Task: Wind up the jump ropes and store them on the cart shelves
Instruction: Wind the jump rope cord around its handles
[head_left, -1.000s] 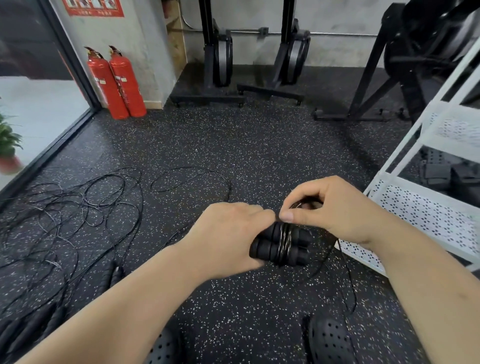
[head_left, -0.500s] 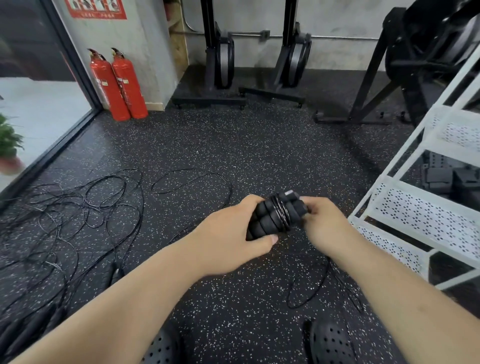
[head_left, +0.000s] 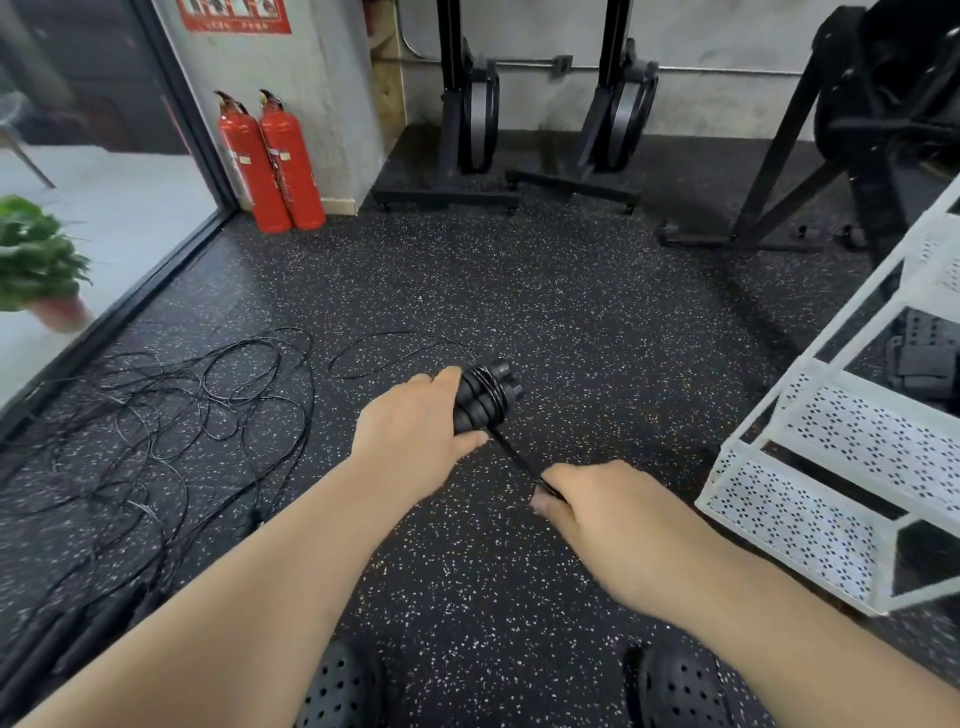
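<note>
**Rope handles gripped, cord drawn taut beside the cart**

At nine o'clock of the view a potted plant (head_left: 36, 260) stands behind the glass. Below it, toward eight o'clock, loose jump ropes (head_left: 156, 415) lie tangled on the speckled black floor (head_left: 571, 322), their thin black cords looped over one another. Two red fire extinguishers (head_left: 270, 161) stand by the wall at eleven o'clock.

Near the centre the left hand (head_left: 415, 431) grips the handles (head_left: 483, 397) of a jump rope. They are two black ribbed grips laid side by side, ends pointing to one o'clock, with several turns of thin cord wound round their middle. The fingers are curled round the grips and the thumb lies along the near side. The bundle is held in the air above the floor.

From it a short cord (head_left: 514, 457) runs straight toward five o'clock into the right hand (head_left: 613, 514). That hand's fingers are pressed together and curled, pinching the cord against the thumb.

At three to four o'clock stands the white cart (head_left: 857, 441), its perforated shelves near the right hand. Black perforated shoes (head_left: 337, 691) show at six o'clock.
</note>
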